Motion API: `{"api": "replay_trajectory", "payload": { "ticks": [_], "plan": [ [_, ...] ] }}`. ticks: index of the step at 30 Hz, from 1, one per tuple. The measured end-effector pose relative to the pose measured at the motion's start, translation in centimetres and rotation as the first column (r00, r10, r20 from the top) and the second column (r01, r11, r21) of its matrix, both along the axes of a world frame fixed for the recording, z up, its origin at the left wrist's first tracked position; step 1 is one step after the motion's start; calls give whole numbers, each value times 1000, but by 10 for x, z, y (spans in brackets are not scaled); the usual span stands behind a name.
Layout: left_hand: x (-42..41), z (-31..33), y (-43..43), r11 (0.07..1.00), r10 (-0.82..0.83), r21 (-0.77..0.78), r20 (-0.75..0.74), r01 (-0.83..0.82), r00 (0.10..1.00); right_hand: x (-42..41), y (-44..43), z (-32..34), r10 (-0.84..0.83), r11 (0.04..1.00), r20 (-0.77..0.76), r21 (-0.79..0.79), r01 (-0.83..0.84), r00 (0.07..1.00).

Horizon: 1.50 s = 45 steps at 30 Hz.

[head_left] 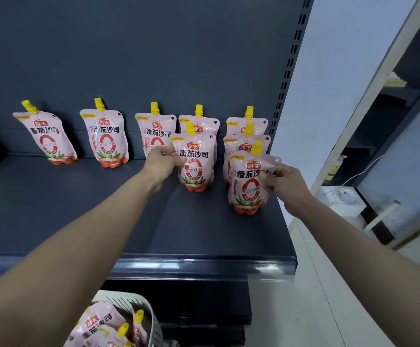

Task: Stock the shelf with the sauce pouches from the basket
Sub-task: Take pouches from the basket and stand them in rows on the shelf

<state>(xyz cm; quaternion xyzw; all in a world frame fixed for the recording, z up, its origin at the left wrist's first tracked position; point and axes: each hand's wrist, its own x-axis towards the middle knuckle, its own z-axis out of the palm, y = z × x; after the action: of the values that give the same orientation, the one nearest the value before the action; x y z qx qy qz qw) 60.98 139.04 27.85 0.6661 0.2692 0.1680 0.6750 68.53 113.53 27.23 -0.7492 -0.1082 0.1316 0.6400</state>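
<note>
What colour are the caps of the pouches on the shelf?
Yellow caps, clearest in the head view.

We've got open shelf (78,209) across the front left; standing pouches (104,136) line the back wall, and stacked rows (247,146) crowd the right end.

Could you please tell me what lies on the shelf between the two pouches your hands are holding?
Nothing: in the head view, only bare dark shelf separates the left-hand pouch from the right-hand pouch.
</note>
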Motion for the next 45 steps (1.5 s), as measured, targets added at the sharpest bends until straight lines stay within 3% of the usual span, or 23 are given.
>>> {"api": "replay_trajectory", "payload": {
  "ticks": [10, 13, 17, 19, 23, 27, 30, 34, 39, 42, 45],
  "plan": [
    [-30, 5, -2, 993, 11, 121, -50, -5, 999, -13, -8, 11, -63, 998, 12, -8, 63, 998],
    [-39, 8, -6, 979, 8, 205, -62, 5, 998, -21, -14, 16, -190, 973, 149, -103, 207, 970],
    [-56, 16, -17, 909, -10, 415, -51, 31, 999, -46, -14, 31, -342, 909, 479, -51, 414, 809],
    [-69, 23, -21, 848, -49, 527, -44, 65, 998, -63, 0, 42, -257, 943, 586, -22, 332, 769],
    [-115, 34, -20, 693, -98, 714, -43, 99, 994, -106, 47, 48, 41, 986, 715, -142, 88, 698],
    [-185, 23, 5, 593, -42, 798, -99, 104, 994, -158, 99, 30, 373, 927, 751, -330, -180, 545],
    [-246, -7, 30, 594, 90, 796, -207, 115, 974, -200, 136, 0, 609, 793, 637, -481, -373, 473],
    [-325, -62, 58, 694, 222, 692, -465, 196, 857, -253, 176, -56, 867, 485, 295, -683, -546, 402],
    [-393, -123, 79, 749, 255, 584, -689, 312, 679, -297, 197, -135, 951, 78, -114, -813, -577, 289],
    [-420, -149, 93, 743, 310, 580, -741, 335, 595, -313, 208, -171, 913, -28, -253, -822, -569, 321],
    [-430, -160, 100, 734, 404, 614, -739, 291, 539, -326, 224, -195, 869, -20, -307, -807, -590, 389]
  ]
}}
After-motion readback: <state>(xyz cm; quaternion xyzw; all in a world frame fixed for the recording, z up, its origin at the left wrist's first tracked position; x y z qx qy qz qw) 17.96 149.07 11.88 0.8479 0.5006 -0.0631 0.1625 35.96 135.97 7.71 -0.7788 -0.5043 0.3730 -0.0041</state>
